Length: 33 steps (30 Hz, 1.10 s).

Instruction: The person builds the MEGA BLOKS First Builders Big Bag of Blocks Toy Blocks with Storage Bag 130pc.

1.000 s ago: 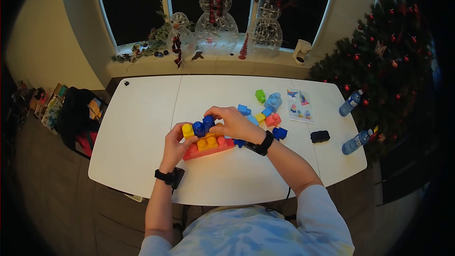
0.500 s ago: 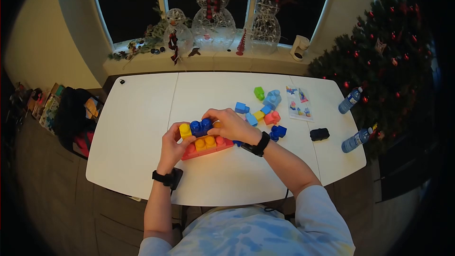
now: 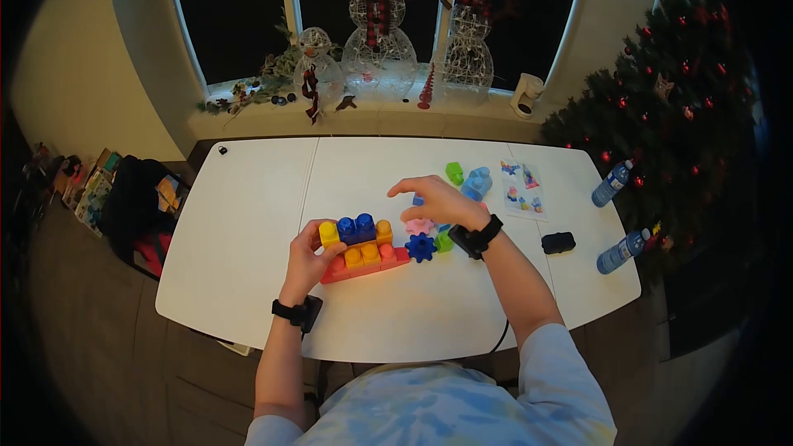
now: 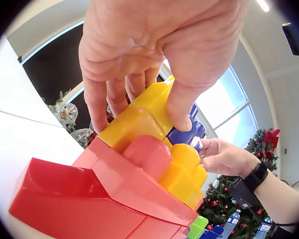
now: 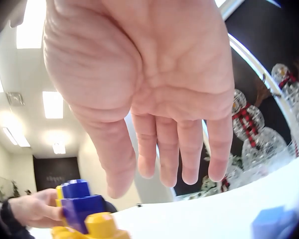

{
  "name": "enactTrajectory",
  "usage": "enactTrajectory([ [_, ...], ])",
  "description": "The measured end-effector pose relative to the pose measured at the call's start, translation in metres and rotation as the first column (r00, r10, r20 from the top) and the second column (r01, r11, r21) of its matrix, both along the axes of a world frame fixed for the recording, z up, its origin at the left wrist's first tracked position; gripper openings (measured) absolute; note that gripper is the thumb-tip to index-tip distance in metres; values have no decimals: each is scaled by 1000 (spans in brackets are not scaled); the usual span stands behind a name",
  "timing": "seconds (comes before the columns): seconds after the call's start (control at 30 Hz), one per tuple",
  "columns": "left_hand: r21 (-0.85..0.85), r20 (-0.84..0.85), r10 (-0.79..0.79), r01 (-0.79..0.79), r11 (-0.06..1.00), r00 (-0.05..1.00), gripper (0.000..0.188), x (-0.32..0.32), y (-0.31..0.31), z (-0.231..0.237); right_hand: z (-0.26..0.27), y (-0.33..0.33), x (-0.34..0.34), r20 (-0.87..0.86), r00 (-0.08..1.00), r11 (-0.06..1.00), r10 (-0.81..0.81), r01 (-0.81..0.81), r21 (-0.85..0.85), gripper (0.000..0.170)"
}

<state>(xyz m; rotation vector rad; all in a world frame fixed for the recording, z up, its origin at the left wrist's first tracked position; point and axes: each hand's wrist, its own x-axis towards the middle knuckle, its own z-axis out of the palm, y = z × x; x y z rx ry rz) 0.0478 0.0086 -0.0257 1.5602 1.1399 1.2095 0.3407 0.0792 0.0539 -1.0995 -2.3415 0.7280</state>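
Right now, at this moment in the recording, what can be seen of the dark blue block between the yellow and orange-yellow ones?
The dark blue block looks like glossy plastic, with two rounded studs facing up. It sits upright in the upper row of the brick build, between the yellow block and the orange-yellow block. The left hand pinches the yellow block, its thumb overlapping the blue one in the left wrist view. Its underside is hidden.

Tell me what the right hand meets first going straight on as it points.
The way looks free for the right hand, across the white table as far as shown, though depth is unclear.
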Motion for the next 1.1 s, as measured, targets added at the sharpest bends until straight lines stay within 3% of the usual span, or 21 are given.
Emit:
enactTrajectory([
  [0.03, 10, 2, 9, -9, 1000, 1000, 36, 0, -1, 1, 11, 0, 15, 48, 997, 998, -67, 67, -1, 35],
  [0.1, -2, -37, 13, -13, 1000, 999, 38, -1, -2, 2, -18, 20, 53, 197, 967, 977, -161, 128, 169, 34],
  [0.17, 4, -36, 17, -17, 1000, 999, 39, -1, -3, 3, -46, 24, 78, 369, 890, 959, -267, 206, 197, 36],
  [0.23, -1, -22, 24, -24, 1000, 999, 38, 1, -3, 3, -66, 22, 88, 462, 836, 955, -296, 259, 143, 38],
  [0.3, 1, -25, 23, -23, 1000, 999, 38, 0, 0, 3, -83, 23, 96, 466, 840, 957, -280, 207, 202, 37],
  [0.37, 36, -28, 1, 0, 999, 1000, 38, -1, 0, 0, -100, 24, 96, 397, 874, 935, -279, 154, 318, 35],
  [0.5, 20, -57, 16, -15, 1000, 998, 39, -1, -2, 2, -88, 25, 88, 434, 853, 941, -290, 172, 290, 30],
  [0.57, 8, -32, -1, 2, 1000, 999, 42, -1, -1, 3, -37, 5, 70, 369, 854, 883, -368, 445, -149, 27],
  [0.6, 8, -32, 0, 0, 1000, 1000, 42, 0, -2, 4, -40, 11, 75, 369, 854, 883, -367, 444, -150, 27],
  [0.67, 66, -13, 21, -20, 998, 1000, 47, 3, -4, 9, -54, 25, 89, 128, 958, 952, -256, 273, -137, 29],
  [0.7, 63, -15, 19, -18, 998, 1000, 47, 3, -4, 9, -61, 28, 91, 127, 958, 951, -258, 274, -140, 29],
  [0.77, 61, 3, 16, -16, 998, 1000, 50, 2, -3, 9, -62, 29, 90, -79, 973, 955, -215, 193, -226, 36],
  [0.9, 44, 15, 24, -25, 999, 1000, 50, -1, -3, 10, -30, 7, 55, -81, 972, 964, -222, 206, -166, 43],
  [0.97, 27, 27, 24, -25, 999, 999, 48, -2, -3, 11, -18, -4, 36, -97, 990, 994, -103, 101, -28, 48],
  [1.1, 12, 38, 18, -18, 1000, 999, 46, -2, -3, 10, 4, -16, -3, -156, 986, 995, -66, 54, -83, 45],
])
